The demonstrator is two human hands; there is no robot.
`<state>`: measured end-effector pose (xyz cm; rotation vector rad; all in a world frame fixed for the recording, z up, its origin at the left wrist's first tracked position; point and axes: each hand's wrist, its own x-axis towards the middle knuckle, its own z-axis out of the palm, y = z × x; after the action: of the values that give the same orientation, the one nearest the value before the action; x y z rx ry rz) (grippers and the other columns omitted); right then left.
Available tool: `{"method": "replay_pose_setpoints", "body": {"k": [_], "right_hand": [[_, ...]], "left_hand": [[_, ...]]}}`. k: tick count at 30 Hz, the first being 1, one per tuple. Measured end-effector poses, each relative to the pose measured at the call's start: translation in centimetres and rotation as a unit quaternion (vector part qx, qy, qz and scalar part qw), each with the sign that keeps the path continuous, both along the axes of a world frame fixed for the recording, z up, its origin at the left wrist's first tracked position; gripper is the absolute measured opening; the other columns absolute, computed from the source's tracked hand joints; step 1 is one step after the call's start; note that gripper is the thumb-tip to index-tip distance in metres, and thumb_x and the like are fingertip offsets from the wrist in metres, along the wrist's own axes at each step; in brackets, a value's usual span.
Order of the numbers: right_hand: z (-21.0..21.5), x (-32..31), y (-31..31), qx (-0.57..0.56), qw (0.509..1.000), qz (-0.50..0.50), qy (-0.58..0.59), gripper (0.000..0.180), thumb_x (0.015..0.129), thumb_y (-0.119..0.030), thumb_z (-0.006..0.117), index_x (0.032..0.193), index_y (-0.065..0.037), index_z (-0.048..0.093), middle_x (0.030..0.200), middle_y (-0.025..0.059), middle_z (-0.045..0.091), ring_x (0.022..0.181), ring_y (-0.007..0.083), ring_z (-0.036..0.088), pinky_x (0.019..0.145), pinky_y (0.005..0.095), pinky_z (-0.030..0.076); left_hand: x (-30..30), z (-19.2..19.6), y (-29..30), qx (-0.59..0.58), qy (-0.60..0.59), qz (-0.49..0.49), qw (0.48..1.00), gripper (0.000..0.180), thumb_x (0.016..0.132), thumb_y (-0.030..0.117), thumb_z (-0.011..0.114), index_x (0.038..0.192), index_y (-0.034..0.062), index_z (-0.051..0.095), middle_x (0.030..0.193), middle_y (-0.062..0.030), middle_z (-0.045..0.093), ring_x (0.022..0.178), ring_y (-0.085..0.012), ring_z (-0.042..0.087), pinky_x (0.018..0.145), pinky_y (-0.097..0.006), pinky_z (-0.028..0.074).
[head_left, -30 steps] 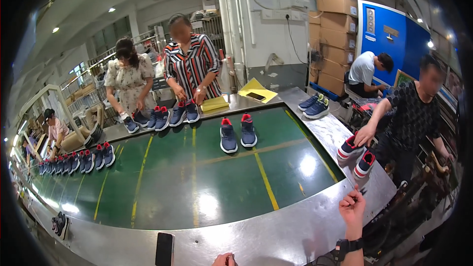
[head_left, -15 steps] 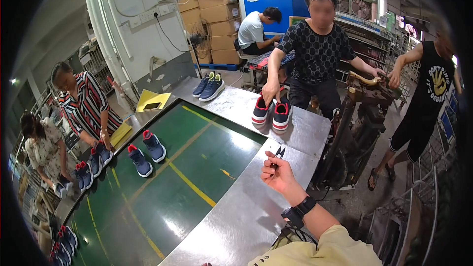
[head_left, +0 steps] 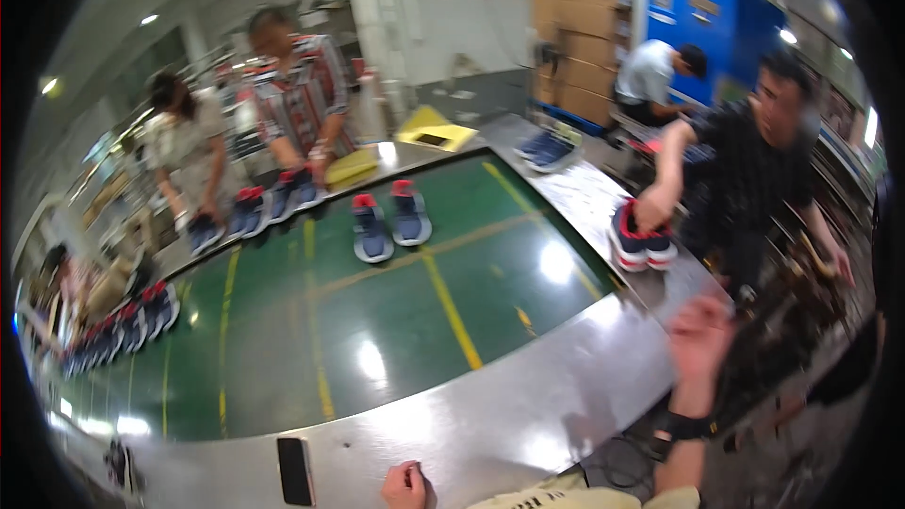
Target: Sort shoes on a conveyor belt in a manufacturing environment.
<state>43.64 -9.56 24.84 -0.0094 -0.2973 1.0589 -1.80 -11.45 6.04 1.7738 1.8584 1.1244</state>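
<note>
My right hand (head_left: 702, 335) is raised over the right end of the metal table edge (head_left: 575, 372), smeared by motion, with a dark band on its wrist. Whether the snips seen earlier are still in it I cannot make out. Low in the picture, my left hand (head_left: 405, 485) rests by the table's near edge with its fingers curled; what they hold, if anything, is hidden. A black phone (head_left: 295, 471) lies on the metal to its left. Beyond my right hand, a co-worker's hand grips a pair of navy and red sneakers (head_left: 641, 236).
Two navy sneakers (head_left: 386, 224) stand on the green conveyor belt (head_left: 377, 320). Another pair (head_left: 550, 148) stands at the far corner near a yellow sheet (head_left: 436, 130). Shoes line the belt's far left edge (head_left: 127, 325), where other people work. A blue door (head_left: 712, 14) is behind.
The view has swung left and tilted, bringing my left hand and the phone in. My right hand, earlier clearly holding thread snips, is now blurred. The co-worker's pair of sneakers stands closer together.
</note>
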Motion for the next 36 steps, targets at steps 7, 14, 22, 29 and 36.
{"method": "replay_pose_setpoints", "body": {"k": [7, 14, 22, 29, 36], "right_hand": [[1.9, 4.9, -5.3, -0.01, 0.977, -0.176, -0.118, 0.028, 0.098, -0.023, 0.044, 0.122, -0.014, 0.054, 0.066, -0.0046, 0.043, 0.05, 0.0063, 0.033, 0.045, 0.0213, 0.03], [-13.2, -5.2, 3.1, -0.451, 0.885, 0.029, -0.111, 0.016, 0.09, -0.031, 0.055, 0.094, -0.017, 0.06, 0.063, -0.0031, 0.055, 0.045, 0.0059, 0.044, 0.038, 0.0224, 0.036], [-18.1, -9.4, 10.7, -0.387, 0.815, 0.137, -0.41, 0.025, 0.091, -0.033, 0.054, 0.093, -0.009, 0.058, 0.072, 0.0037, 0.061, 0.046, 0.0087, 0.047, 0.039, 0.0239, 0.036], [-12.6, -1.6, 18.2, -0.287, 0.44, -0.244, -0.815, 0.035, 0.076, -0.035, 0.071, 0.094, -0.005, 0.066, 0.099, 0.0185, 0.059, 0.077, 0.0234, 0.059, 0.071, 0.0344, 0.048], [-10.4, 0.8, 20.2, -0.403, 0.253, -0.096, -0.874, 0.059, 0.061, -0.044, 0.078, 0.111, -0.016, 0.065, 0.135, 0.0289, 0.039, 0.116, 0.0365, 0.051, 0.094, 0.0378, 0.043]], "left_hand": [[-0.9, 2.7, -1.6, 0.009, -0.01, 0.001, 1.0, 0.008, 0.081, 0.008, 0.061, 0.087, 0.0074, 0.066, 0.073, -0.0091, 0.059, 0.06, -0.0221, 0.057, 0.055, -0.032, 0.045], [-0.5, 0.6, -1.5, 0.007, -0.026, 0.004, 1.0, 0.013, 0.084, 0.014, 0.054, 0.086, 0.0092, 0.065, 0.082, -0.0127, 0.063, 0.076, -0.0315, 0.06, 0.066, -0.039, 0.048], [-0.2, 0.0, -1.3, 0.021, -0.03, 0.006, 0.999, 0.011, 0.084, 0.015, 0.055, 0.086, 0.0093, 0.064, 0.082, -0.0128, 0.063, 0.076, -0.0317, 0.06, 0.067, -0.039, 0.048], [-0.2, -1.1, -1.2, 0.032, -0.008, 0.001, 0.999, 0.011, 0.084, 0.014, 0.054, 0.087, 0.0094, 0.064, 0.081, -0.0126, 0.062, 0.075, -0.0322, 0.06, 0.066, -0.039, 0.048], [0.4, 0.5, -1.0, -0.001, -0.023, 0.021, 1.0, 0.012, 0.084, 0.013, 0.054, 0.086, 0.0072, 0.064, 0.083, -0.0134, 0.063, 0.076, -0.0326, 0.061, 0.066, -0.04, 0.049]]}}
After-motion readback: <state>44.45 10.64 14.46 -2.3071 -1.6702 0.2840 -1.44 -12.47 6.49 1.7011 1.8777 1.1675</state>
